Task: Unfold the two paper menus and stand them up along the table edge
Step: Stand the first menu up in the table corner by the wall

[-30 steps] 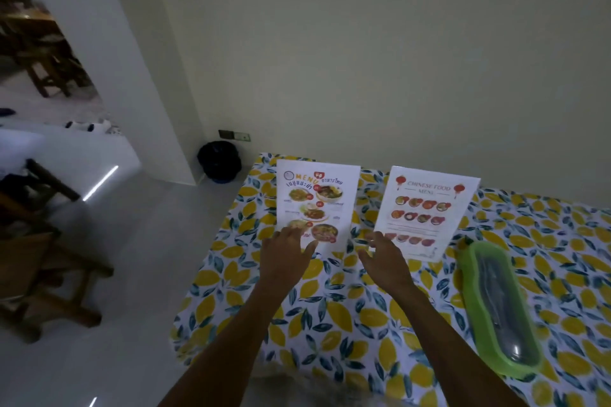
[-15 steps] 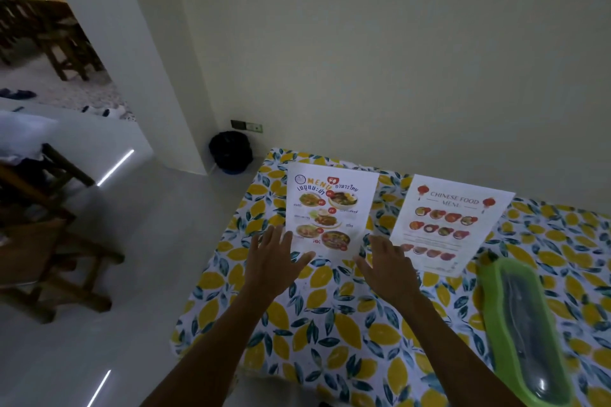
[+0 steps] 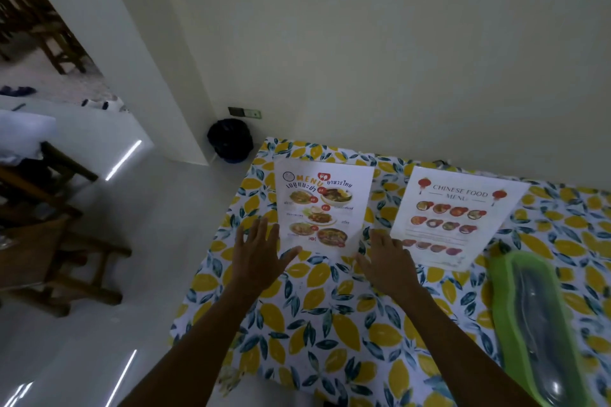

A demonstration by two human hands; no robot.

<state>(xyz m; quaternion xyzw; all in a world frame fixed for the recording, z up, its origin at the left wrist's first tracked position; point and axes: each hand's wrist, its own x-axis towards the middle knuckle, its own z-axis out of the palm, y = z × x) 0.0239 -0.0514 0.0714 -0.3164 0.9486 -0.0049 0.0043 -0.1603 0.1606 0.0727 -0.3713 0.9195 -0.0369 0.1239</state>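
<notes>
— Where are the two menus?

— Both lie unfolded near the far edge of the surface point(image 3: 330, 324), which wears a lemon-print cloth. The Thai menu point(image 3: 322, 208) sits to the left, the Chinese food menu point(image 3: 456, 215) to the right, a strip of cloth between them. I cannot tell if they lie flat or lean a little.

— And the hands?

— The left hand point(image 3: 256, 254) hovers at the Thai menu's lower left corner, fingers point(image 3: 261, 228) spread apart, thumb reaching toward the sheet's bottom edge. The right hand point(image 3: 386, 261) sits in the gap between the sheets, fingers apart too, overlapping the Chinese menu's lower left corner. Neither hand grips anything.

— Anything else there?

— A green lidded container point(image 3: 529, 324) lies lengthwise at the right, just beside the Chinese menu's lower corner. A black bin point(image 3: 230, 139) stands on the floor by the wall.
</notes>
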